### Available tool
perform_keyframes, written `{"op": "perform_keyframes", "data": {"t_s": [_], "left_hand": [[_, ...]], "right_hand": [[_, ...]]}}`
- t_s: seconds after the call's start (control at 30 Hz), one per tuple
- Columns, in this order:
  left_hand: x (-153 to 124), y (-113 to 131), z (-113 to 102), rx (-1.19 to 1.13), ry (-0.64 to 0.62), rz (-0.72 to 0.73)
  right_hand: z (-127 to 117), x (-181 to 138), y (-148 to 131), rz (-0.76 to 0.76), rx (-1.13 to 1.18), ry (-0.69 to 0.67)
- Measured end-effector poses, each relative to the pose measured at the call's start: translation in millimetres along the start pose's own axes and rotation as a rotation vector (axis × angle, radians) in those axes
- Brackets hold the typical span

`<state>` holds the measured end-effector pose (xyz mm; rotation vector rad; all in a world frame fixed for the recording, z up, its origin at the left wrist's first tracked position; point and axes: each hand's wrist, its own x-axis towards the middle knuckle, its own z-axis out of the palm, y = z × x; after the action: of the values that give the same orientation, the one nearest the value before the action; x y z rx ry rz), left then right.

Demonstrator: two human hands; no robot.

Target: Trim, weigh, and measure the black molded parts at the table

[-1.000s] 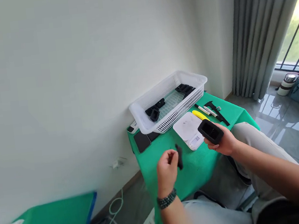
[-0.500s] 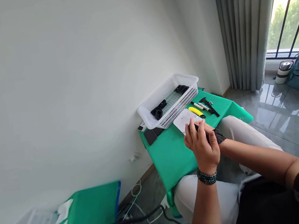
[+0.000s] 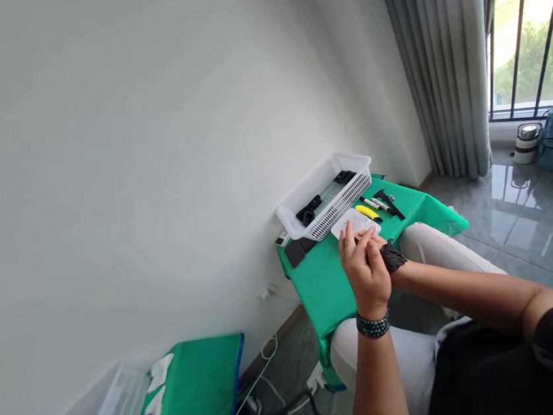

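My left hand (image 3: 363,267) is closed over a black plastic case (image 3: 392,255), pressing on it from above, a beaded bracelet on that wrist. My right hand (image 3: 398,275) is mostly hidden behind the left and grips the same black case from below. Both hands hover above the near edge of a small green-covered table (image 3: 325,282), just in front of a white digital scale (image 3: 360,219). A small black piece seen earlier in my left fingers is hidden now.
A white mesh basket (image 3: 327,192) with a few black cases stands at the table's back. A yellow cutter (image 3: 367,212), pens and a black caliper (image 3: 388,202) lie at the right. Dark phones (image 3: 295,252) lie at the left. A second green table (image 3: 197,386), cables, curtain and bag surround.
My left hand came from the left with a small black piece and now covers the case held by my right hand. The view has pulled back and tilted up.
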<state>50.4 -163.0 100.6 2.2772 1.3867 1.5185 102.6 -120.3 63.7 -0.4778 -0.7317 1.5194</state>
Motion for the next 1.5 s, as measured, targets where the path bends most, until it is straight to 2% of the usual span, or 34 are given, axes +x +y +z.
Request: {"op": "perform_keyframes", "data": {"t_s": [0.1,0.27,0.43,0.5,0.6,0.67,0.73,0.83,0.87,1.0,1.17,1.23,1.3,1.4,1.5], "left_hand": [[-2,2,2,-0.079,0.053,-0.065],[-11,9,8,-0.038,0.348,-0.133],[-27,15,9,-0.004,0.352,-0.039],[-29,16,5,0.005,0.408,-0.042],[-24,14,-5,-0.104,0.544,-0.188],[-18,9,-11,-0.175,0.579,-0.285],[-12,2,-14,-0.127,0.461,-0.29],[-11,-8,-8,0.043,0.176,-0.155],[-12,-10,-5,0.064,0.136,-0.109],[-19,-7,7,-0.019,0.115,0.002],[-8,-7,28,-0.029,-0.162,0.16],[-1,-16,41,-0.062,-0.191,0.161],[4,-31,54,-0.126,-0.168,0.146],[7,-60,67,-0.186,-0.115,0.097],[4,-88,69,-0.2,-0.055,0.049]], "right_hand": [[3,-15,-13,-0.013,-0.007,0.037],[5,-40,-33,-0.037,-0.055,0.099],[2,-48,-36,-0.012,-0.071,0.135],[0,-48,-31,0.027,-0.06,0.15],[-1,-47,-20,0.102,-0.036,0.179],[0,-48,-14,0.159,-0.029,0.177],[2,-49,-10,0.198,-0.015,0.16],[3,-50,-8,0.184,0.07,0.122],[2,-50,-8,0.174,0.105,0.113],[-10,-41,-12,0.161,0.164,0.134],[-33,-21,-28,0.019,0.121,0.135],[-41,-12,-32,-0.05,0.031,0.131],[-48,-3,-30,-0.087,-0.078,0.141],[-57,15,-18,-0.081,-0.237,0.128],[-60,35,1,-0.026,-0.386,0.075]]}}
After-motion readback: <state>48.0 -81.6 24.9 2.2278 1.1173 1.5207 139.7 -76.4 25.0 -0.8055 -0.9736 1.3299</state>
